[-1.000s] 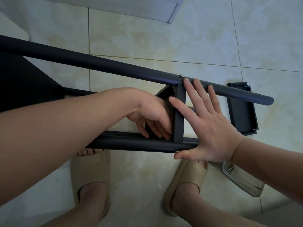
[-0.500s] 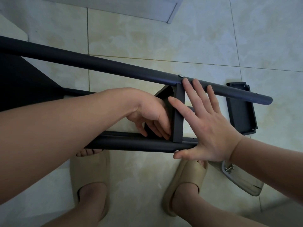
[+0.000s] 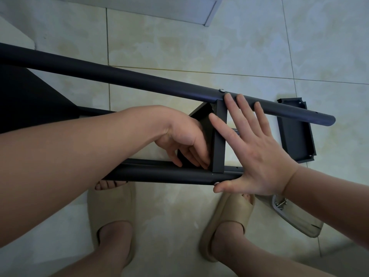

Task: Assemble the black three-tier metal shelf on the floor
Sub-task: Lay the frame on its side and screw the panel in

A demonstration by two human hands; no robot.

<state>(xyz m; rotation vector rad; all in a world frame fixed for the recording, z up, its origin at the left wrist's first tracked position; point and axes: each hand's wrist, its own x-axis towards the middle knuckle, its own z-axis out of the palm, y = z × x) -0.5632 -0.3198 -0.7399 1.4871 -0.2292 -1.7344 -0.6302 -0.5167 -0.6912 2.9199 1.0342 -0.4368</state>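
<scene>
Your beige slippers [image 3: 111, 212] on pale glossy tiles [image 3: 169, 216], screw bag [image 3: 295, 218] by your right foot, shelf frame [image 3: 159, 175] on its side just beyond, right hand [image 3: 255, 156] flat, fingers spread across its tier [image 3: 219, 136], left hand [image 3: 183, 140] curled inside, grip unclear, loose tray [image 3: 295, 132], white trim [image 3: 159, 9] beyond.
</scene>
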